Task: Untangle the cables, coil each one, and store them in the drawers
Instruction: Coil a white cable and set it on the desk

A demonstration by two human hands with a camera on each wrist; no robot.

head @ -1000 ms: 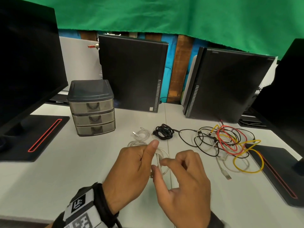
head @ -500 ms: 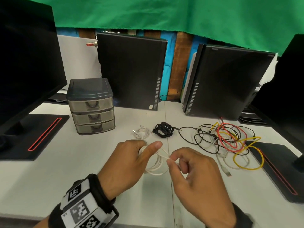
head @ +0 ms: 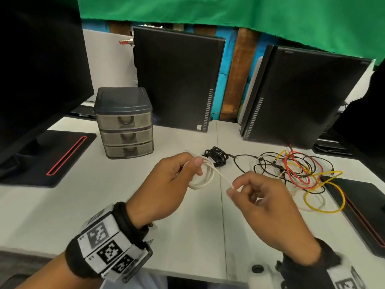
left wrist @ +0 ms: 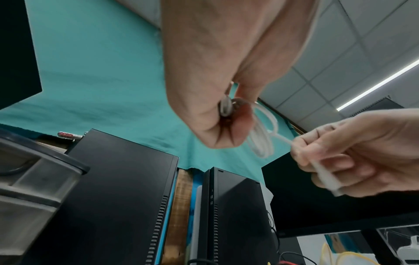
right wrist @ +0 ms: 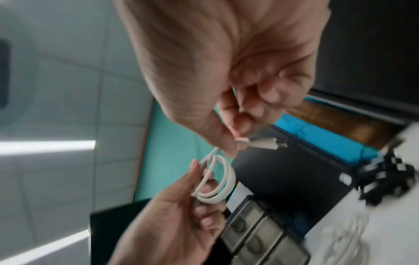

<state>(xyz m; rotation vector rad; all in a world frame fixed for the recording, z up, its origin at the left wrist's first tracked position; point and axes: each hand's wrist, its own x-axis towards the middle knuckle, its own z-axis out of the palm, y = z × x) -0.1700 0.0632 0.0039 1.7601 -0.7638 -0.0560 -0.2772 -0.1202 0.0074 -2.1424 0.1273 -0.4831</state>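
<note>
Left hand (head: 166,184) pinches coiled white USB cable (head: 203,176) above desk (head: 62,215); right hand (head: 264,201) grips its free plug end, tail taut between. Coiling step nearly done — next likely calls for tucking tail, then carrying coil to three-drawer organizer (head: 125,124), drawers shut. Coloured cable tangle (head: 295,172) awaits right.

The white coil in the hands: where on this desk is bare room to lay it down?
Bare desk lies in front of the drawer unit, left of the left hand holding the white coil. It is crowded to the right, where the coloured cable tangle sprawls beside the black bundle.
</note>
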